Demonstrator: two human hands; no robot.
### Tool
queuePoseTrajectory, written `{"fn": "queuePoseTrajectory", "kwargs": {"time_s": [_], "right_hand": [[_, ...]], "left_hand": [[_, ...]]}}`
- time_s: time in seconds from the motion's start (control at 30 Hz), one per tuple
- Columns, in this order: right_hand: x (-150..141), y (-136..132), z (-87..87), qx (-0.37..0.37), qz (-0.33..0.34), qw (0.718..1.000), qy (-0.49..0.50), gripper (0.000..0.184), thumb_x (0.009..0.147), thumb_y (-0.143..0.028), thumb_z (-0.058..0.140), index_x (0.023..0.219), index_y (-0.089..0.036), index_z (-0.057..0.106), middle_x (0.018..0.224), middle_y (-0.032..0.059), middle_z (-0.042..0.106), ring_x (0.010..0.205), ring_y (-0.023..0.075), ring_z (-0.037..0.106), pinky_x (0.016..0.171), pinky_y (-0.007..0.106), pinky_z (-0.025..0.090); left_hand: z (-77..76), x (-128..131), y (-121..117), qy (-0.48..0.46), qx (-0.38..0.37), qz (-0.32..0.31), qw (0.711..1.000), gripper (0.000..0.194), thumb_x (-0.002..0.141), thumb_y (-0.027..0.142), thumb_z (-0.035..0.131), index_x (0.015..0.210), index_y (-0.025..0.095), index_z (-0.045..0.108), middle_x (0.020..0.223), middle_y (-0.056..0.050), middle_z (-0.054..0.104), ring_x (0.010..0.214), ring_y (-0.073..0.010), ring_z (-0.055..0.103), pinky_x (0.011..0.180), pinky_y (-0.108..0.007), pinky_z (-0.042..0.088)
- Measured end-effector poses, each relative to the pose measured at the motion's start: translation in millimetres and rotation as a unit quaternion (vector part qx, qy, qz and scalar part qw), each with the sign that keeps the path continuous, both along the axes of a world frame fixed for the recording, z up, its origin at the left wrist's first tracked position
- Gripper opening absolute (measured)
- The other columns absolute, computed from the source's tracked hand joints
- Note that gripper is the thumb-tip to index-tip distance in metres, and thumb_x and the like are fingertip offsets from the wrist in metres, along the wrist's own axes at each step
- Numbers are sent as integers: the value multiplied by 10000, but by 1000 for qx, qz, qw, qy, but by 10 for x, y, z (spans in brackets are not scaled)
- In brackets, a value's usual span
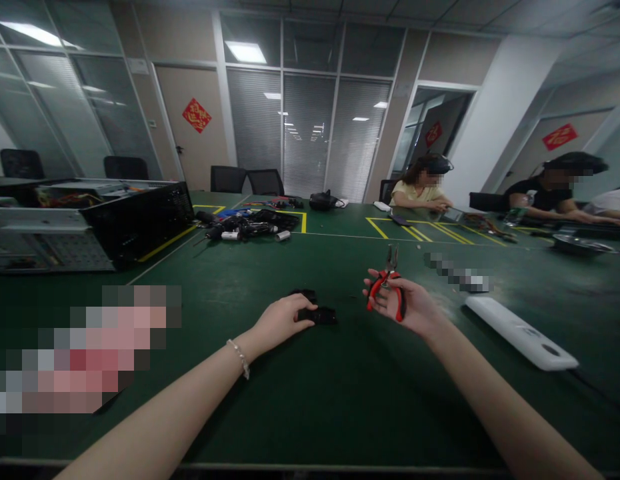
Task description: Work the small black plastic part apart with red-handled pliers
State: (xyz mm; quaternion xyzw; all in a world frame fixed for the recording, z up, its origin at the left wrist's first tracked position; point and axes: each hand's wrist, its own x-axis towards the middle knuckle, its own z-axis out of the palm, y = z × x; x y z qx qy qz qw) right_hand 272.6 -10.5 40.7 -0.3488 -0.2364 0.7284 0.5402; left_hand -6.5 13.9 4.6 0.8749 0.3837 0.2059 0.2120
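Observation:
My right hand [407, 303] holds a pair of pliers [401, 300] with red and black handles. The jaws point away from me and stand slightly apart, and the handles are spread across my palm. Left of it, my left hand [280, 319] rests low over the green table, its thumb and fingers closed on a small black part [324, 315]. Some more black shows just behind those fingers; whether it is the same piece I cannot tell. A beaded bracelet circles my left wrist.
A computer case [135, 223] lies open at the left. Beyond my hands is a pile of black cables [255, 225] with small silver cylinders. A white power strip [520, 332] lies right of my right arm. Two people [424, 183] sit at the far right, another partly visible. Blurred patches hide items.

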Motion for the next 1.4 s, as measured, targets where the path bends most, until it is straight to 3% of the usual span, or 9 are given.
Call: {"fn": "queuePoseTrajectory", "kwargs": {"time_s": [0.13,0.27,0.53,0.77,1.0,1.23,1.4], "right_hand": [[-51,26,-22,-22,-55,997,40,316,793,-192,395,1099,-135,448,1112,171,515,1000,227,524,689,326,490],[-58,5,2,-26,-64,996,58,276,844,-318,351,1045,-165,460,1110,155,516,988,212,531,665,318,496],[-75,-70,11,-43,-47,997,-53,310,848,-452,285,975,-252,485,1021,67,589,950,199,558,698,380,467],[-54,-79,14,-46,7,999,-10,344,857,-394,304,965,-140,509,949,119,602,893,197,581,635,285,507],[-47,-84,-7,-33,9,999,-2,273,860,-276,304,939,-99,496,1040,180,560,1025,208,512,783,325,476],[-38,-113,37,-26,-52,998,9,274,875,-324,238,865,-209,487,1026,84,572,1050,228,495,829,500,410],[-50,-122,53,24,-26,999,-6,228,866,-314,287,930,-261,499,1000,46,577,1034,202,507,849,509,387]], "left_hand": [[9,-1,-5,3,-4,5,1000,293,744,312,562,1030,246,546,1086,-11,514,641,-98,511,596,-235,425],[45,1,-27,11,-18,12,1000,298,747,318,555,1034,242,548,1087,-14,515,664,-110,515,597,-242,428],[50,-5,-40,7,-10,6,1000,300,749,312,557,1040,240,543,1065,-13,522,682,-113,521,609,-240,432],[29,-3,-34,8,6,9,1000,292,748,311,564,1031,240,544,1060,-12,526,696,-116,533,615,-237,421],[44,0,-46,5,-4,12,1000,290,745,302,568,1029,252,543,1076,-1,518,683,-108,526,612,-234,424],[80,-9,-63,9,-5,9,1000,285,752,312,557,1031,255,540,1064,6,520,687,-108,519,627,-240,428],[73,-5,-58,16,-12,14,1000,298,755,321,550,1044,249,536,1093,-4,506,706,-114,520,641,-248,434]]}}
